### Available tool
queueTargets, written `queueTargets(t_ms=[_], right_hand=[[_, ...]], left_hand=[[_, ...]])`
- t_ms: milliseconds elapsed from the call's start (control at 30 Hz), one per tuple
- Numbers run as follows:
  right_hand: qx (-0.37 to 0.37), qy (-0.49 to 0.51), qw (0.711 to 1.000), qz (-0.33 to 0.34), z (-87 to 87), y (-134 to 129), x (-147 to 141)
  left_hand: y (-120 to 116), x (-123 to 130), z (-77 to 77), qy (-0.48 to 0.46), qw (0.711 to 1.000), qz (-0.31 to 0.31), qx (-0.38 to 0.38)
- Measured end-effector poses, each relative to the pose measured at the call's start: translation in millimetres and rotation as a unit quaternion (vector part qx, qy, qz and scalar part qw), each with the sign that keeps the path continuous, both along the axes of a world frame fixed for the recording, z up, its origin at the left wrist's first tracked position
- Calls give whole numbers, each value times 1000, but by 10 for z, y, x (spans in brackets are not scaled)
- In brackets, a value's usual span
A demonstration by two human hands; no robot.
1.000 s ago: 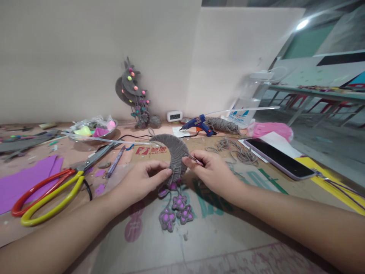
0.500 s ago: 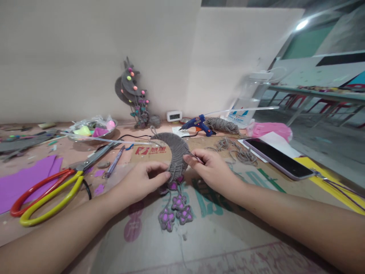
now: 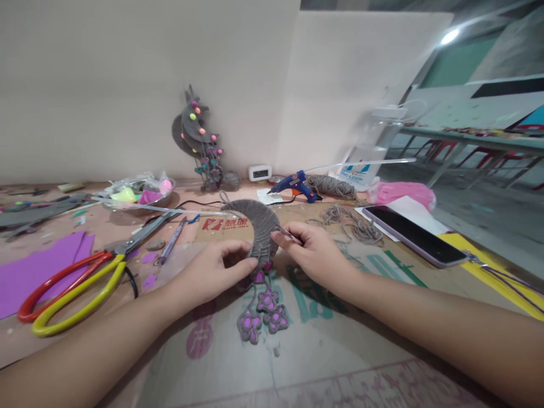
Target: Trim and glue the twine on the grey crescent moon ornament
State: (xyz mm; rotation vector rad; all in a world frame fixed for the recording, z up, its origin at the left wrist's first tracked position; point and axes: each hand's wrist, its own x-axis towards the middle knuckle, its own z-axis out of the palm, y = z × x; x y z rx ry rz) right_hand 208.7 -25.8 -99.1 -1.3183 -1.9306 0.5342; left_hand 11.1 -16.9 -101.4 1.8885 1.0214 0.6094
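A crescent moon ornament [image 3: 264,222] wrapped in grey yarn stands tilted over the cardboard, a yarn loop at its upper tip. From its lower end hang purple-and-grey flower pendants [image 3: 250,325], which lie on the cardboard. My left hand [image 3: 219,266] grips the crescent's lower left side between thumb and fingers. At the right edge of the crescent, my right hand [image 3: 312,246] is closed in a pinch. A thin dark piece shows between its fingers; whether it is yarn or a slim tool I cannot make out.
Large scissors [image 3: 79,289] with red and yellow handles lie left, beside purple sheets [image 3: 38,272] and a pen [image 3: 173,241]. Behind are a bowl [image 3: 140,201], a clock [image 3: 259,172], a blue glue gun [image 3: 295,186] and grey yarn [image 3: 331,186]. A phone [image 3: 414,235] lies right.
The crescent has shifted slightly left and down, and my left thumb sits a little further across it. My right hand keeps its pinch at the crescent's edge.
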Motion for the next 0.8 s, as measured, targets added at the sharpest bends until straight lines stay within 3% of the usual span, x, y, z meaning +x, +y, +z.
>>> queueTargets(t_ms=[200, 333, 433, 600, 800], right_hand=[[1, 29, 1000, -1, 7, 9, 4], [9, 22, 1000, 10, -16, 30, 24], [63, 10, 997, 32, -1, 13, 82], [196, -141, 968, 62, 47, -72, 173], [253, -263, 929, 60, 19, -83, 151]], left_hand=[[0, -2, 13, 3, 1000, -21, 13], [27, -7, -20, 8, 1000, -1, 1], [55, -13, -42, -22, 1000, 21, -9], [98, -24, -64, -49, 998, 37, 5], [97, -19, -61, -47, 997, 45, 31]])
